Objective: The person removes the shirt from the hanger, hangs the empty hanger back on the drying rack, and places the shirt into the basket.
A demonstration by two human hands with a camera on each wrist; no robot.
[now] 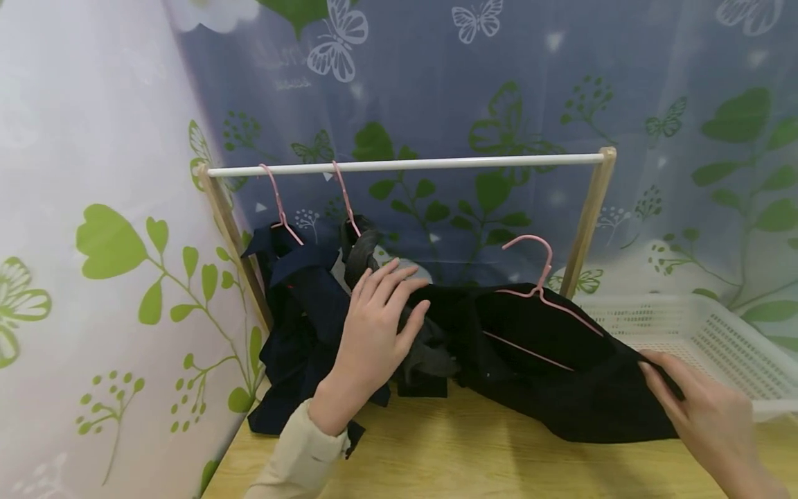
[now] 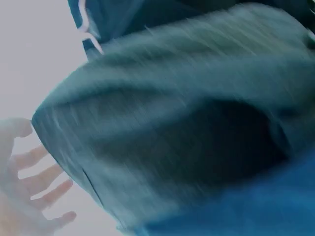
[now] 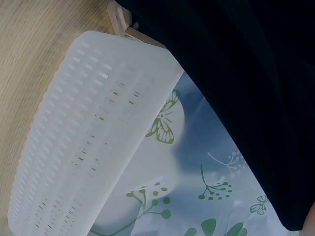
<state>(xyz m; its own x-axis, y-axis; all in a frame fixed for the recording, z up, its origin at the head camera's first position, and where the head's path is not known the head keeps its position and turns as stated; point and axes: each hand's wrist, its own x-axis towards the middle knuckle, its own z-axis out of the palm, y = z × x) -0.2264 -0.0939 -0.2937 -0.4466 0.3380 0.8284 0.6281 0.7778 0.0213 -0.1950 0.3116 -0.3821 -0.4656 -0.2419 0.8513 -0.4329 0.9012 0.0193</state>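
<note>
A black garment (image 1: 598, 398) is spread on a pink hanger (image 1: 547, 267), whose hook stands free in front of the rail. At its right end, my right hand (image 1: 711, 409) pinches the cloth between thumb and fingers. My left hand (image 1: 374, 322) has its fingers extended over a dark grey garment (image 1: 430, 350); whether it touches the cloth is unclear. In the left wrist view, the fingers of the left hand (image 2: 29, 182) are spread beside blurred dark cloth (image 2: 147, 137). Further left hangs a navy garment (image 1: 305, 291).
A white rail (image 1: 474, 163) on wooden posts (image 1: 589, 215) carries two pink hangers (image 1: 346, 194) at its left. A white perforated basket (image 1: 742, 346) sits behind my right hand on the wooden table (image 1: 474, 457). Patterned curtain hangs behind and at the left.
</note>
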